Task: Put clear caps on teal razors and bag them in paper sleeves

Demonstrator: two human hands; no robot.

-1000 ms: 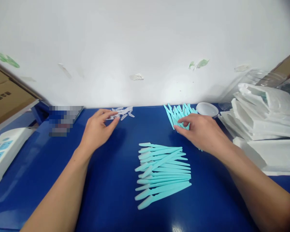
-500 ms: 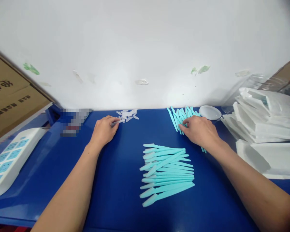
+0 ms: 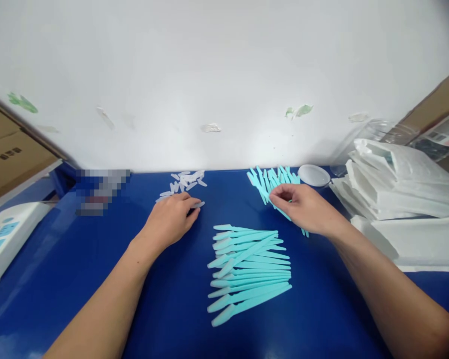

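My left hand (image 3: 174, 217) is closed, pinching a small translucent blade cap (image 3: 199, 204) between thumb and fingers. Behind it, a loose pile of similar caps (image 3: 187, 180) lies by the wall. My right hand (image 3: 306, 208) is closed too, thumb and forefinger gripping a turquoise eyebrow razor (image 3: 262, 190) that slants up to the left. More turquoise razors (image 3: 275, 177) lie in a heap just behind that hand, partly hidden by it. Nearer me, a stack of razors (image 3: 250, 271) with pale caps over their heads lies between my forearms, handles to the right.
A round translucent lid (image 3: 314, 175) sits beside the razor heap. White padded pouches (image 3: 400, 184) are piled at the right. On the left are a white power strip (image 3: 13, 239) and a cardboard box (image 3: 3, 142). The blue table (image 3: 78, 279) ends at a white wall (image 3: 224, 75).
My left hand has drawn back from the cap pile with a cap. My right hand has lifted a razor slightly off the heap, toward me. The view has shifted a little right.
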